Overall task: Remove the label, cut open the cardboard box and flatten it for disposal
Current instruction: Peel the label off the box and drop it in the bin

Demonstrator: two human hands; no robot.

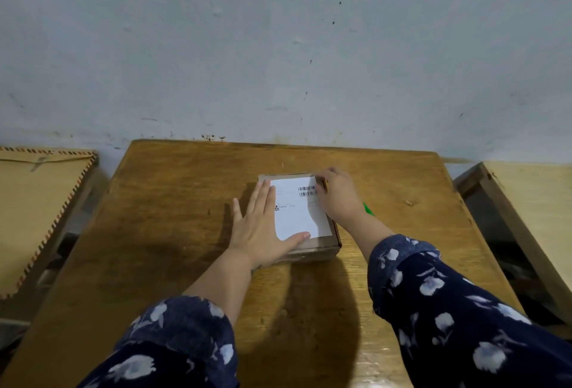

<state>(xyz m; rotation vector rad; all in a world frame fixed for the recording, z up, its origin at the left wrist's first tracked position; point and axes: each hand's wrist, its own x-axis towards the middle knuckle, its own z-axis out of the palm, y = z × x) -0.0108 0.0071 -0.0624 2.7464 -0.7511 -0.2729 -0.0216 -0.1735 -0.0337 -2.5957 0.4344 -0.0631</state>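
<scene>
Cardboard box [322, 245] sits flat on the desk [173, 202], a little toward the far edge and right of the middle, with the white label [297, 214] covering most of its top face. Our left hand [260, 226] lies open and flat, palm down, across the near-left part of the box, fingers reaching over the label's left edge and the thumb stretched along its near edge. Our right hand [337, 192] is curled at the label's far-right corner, fingertips touching the paper by the barcodes; whether a corner is pinched up already we cannot tell, since the fingers hide it.

We judge that we are at the very start, picking at the label, with nothing cut or flattened yet.

Several things could go wrong from here. If we pull the corner too steeply or too fast, the paper may tear and leave strips stuck down, or lift the cardboard's top skin with it. Our left fingers rest on the label itself, so peeling toward them would trap the sheet under our own weight (we would need to slide that hand back onto bare cardboard). If that hand eases off, the light box could rise or skid with the pull. A green object [368, 209] lies on the desk just behind our right wrist, possibly the cutter, and a sweeping arm could knock it toward the right edge.
</scene>
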